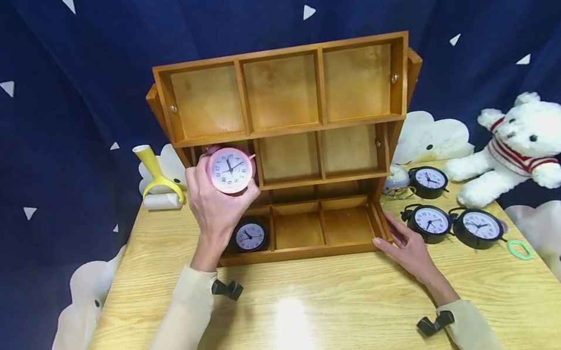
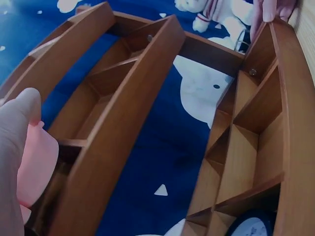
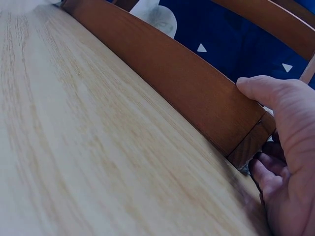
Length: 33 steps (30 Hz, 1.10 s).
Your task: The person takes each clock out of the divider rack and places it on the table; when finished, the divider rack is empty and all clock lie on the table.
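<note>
My left hand point(image 1: 212, 202) grips a pink alarm clock point(image 1: 230, 170) at the middle tier's left compartment, its dial tilted in the head view. In the left wrist view the clock's pink side point(image 2: 38, 164) shows beside my thumb. A three-tier wooden shelf point(image 1: 291, 132) stands on the table. My right hand point(image 1: 412, 252) holds its lower right front corner, thumb on the front board point(image 3: 187, 88) and fingers round the side. Inside the bottom left compartment sits a black alarm clock point(image 1: 249, 236).
Several black alarm clocks point(image 1: 429, 223) stand right of the shelf, near a green ring point(image 1: 520, 250) and a white teddy bear point(image 1: 521, 143) in a striped top. At the left back is a yellow-handled lint roller point(image 1: 159, 182). A dark blue curtain point(image 1: 258, 6) hangs behind.
</note>
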Each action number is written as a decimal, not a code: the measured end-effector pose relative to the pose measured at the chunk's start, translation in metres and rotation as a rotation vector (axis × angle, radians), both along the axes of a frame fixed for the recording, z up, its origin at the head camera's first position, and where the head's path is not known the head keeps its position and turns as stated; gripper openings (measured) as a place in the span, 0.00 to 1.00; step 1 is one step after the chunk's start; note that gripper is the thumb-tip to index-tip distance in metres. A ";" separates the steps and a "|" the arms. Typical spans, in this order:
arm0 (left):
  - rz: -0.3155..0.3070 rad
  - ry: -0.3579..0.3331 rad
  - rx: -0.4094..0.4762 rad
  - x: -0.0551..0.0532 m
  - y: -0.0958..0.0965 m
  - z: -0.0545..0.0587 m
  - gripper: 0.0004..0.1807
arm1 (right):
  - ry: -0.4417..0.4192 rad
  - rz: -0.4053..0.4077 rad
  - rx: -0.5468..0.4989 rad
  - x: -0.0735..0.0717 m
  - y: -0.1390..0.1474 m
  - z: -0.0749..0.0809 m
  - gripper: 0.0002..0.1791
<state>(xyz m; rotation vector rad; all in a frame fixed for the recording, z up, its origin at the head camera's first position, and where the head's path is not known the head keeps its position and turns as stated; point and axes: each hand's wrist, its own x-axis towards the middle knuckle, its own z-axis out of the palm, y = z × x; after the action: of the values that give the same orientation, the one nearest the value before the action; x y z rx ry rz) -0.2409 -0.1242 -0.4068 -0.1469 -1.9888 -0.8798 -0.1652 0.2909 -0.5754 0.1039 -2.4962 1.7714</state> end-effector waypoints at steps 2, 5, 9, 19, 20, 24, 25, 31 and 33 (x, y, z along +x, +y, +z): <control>0.013 0.029 -0.001 0.004 0.000 0.003 0.49 | 0.007 0.000 -0.020 0.000 0.000 -0.001 0.43; 0.029 0.052 -0.025 0.013 -0.001 0.010 0.50 | 0.021 0.001 -0.051 -0.001 0.000 -0.002 0.42; 0.031 0.045 -0.055 0.026 -0.006 0.018 0.50 | 0.028 0.000 -0.054 -0.001 -0.001 -0.002 0.42; 0.079 -0.067 -0.088 0.056 -0.037 0.012 0.50 | 0.016 -0.014 -0.031 -0.002 0.000 -0.001 0.42; 0.087 -0.071 -0.086 0.059 -0.042 0.010 0.50 | 0.014 -0.014 -0.031 -0.002 0.000 -0.001 0.42; 0.120 -0.090 -0.057 0.070 -0.059 0.000 0.49 | 0.002 -0.010 -0.033 -0.001 -0.001 0.000 0.42; 0.132 -0.099 -0.046 0.072 -0.063 -0.002 0.49 | 0.001 -0.009 -0.035 -0.001 -0.001 0.000 0.42; 0.217 -0.195 0.013 0.082 -0.093 -0.022 0.48 | 0.011 -0.005 -0.039 -0.001 0.000 -0.001 0.42; 0.240 -0.233 0.031 0.081 -0.104 -0.032 0.48 | 0.013 -0.002 -0.038 -0.002 0.000 -0.002 0.42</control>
<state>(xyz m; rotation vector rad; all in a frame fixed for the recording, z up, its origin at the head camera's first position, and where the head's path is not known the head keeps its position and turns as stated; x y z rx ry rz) -0.1594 -0.2284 -0.4384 0.2182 -2.1515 -0.7996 -0.1672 0.2912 -0.5775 0.1103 -2.4516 1.8100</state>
